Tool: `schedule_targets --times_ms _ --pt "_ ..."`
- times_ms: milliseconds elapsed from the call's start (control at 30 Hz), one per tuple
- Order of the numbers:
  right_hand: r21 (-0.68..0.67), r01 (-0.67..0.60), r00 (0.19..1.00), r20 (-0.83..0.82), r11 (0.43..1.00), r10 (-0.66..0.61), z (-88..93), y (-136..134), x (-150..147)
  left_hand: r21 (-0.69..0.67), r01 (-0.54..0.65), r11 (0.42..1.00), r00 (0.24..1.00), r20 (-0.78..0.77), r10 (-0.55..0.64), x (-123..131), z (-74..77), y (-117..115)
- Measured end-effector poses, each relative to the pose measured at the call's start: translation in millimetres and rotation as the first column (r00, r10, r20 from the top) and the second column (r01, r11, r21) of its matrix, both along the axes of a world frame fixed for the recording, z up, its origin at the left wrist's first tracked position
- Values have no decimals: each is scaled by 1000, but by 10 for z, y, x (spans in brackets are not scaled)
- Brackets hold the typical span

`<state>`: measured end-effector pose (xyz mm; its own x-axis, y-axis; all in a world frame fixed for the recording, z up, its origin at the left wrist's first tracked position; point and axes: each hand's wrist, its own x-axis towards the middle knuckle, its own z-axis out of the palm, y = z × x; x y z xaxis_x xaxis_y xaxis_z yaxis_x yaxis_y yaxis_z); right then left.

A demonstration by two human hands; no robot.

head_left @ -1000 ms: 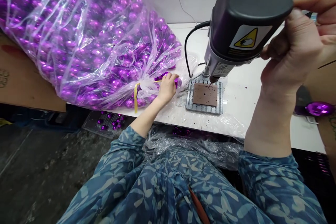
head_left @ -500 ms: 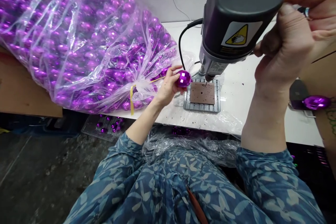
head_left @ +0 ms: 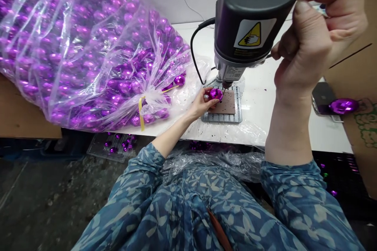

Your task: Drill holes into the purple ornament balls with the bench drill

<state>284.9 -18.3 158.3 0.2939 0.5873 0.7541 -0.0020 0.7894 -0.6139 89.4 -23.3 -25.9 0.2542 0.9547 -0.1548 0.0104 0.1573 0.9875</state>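
Observation:
My left hand (head_left: 202,102) pinches a shiny purple faceted bauble (head_left: 216,93) between thumb and fingers. The bauble is over the left part of a brown board (head_left: 228,104) on the drill press's grey slotted base (head_left: 239,115). Just right of the bauble, the thin drill bit (head_left: 224,91) points down; I cannot tell whether they touch. My right hand (head_left: 319,35) is closed at the right side of the black drill press (head_left: 256,4), around a thin handle (head_left: 268,55) mostly hidden by the fingers. A yellow hand-warning label (head_left: 255,33) faces me.
A large clear bag (head_left: 97,55) full of purple baubles, tied with yellow ribbon (head_left: 141,113), fills the left. On the right, a phone (head_left: 322,94) and another purple bauble (head_left: 344,106) lie beside a cardboard box (head_left: 363,125). Dark shavings dot the white table (head_left: 256,98).
My left hand has carried the bauble from left of the base to over the board, close to the bit. The view has shifted slightly; my right hand keeps its grip.

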Motion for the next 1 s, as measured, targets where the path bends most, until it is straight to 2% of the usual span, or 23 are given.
schedule_targets --times_ms 233,400,533,700,833,900,1000 --pt "-24 13 1000 2 1000 -13 47 -44 -54 -42 -132 990 989 -67 129 10 67 34" --pt "-160 93 995 -17 983 -97 156 21 -85 -19 -104 994 991 -86 102 39 73 40" --pt "-191 120 992 -20 974 -127 202 84 -88 14 -69 998 984 -161 70 90 42 49" --pt "-205 108 993 -28 973 -116 211 65 -110 192 21 981 974 -227 24 137 -74 51" --pt "-207 96 995 -18 973 -102 231 24 -134 389 116 914 949 -314 13 165 -154 17" --pt "-203 90 995 -32 975 -99 234 17 -136 425 139 895 946 -325 7 177 -168 -10" --pt "-184 80 995 -39 980 -89 228 24 -130 404 156 901 954 -297 -32 187 -164 -51"
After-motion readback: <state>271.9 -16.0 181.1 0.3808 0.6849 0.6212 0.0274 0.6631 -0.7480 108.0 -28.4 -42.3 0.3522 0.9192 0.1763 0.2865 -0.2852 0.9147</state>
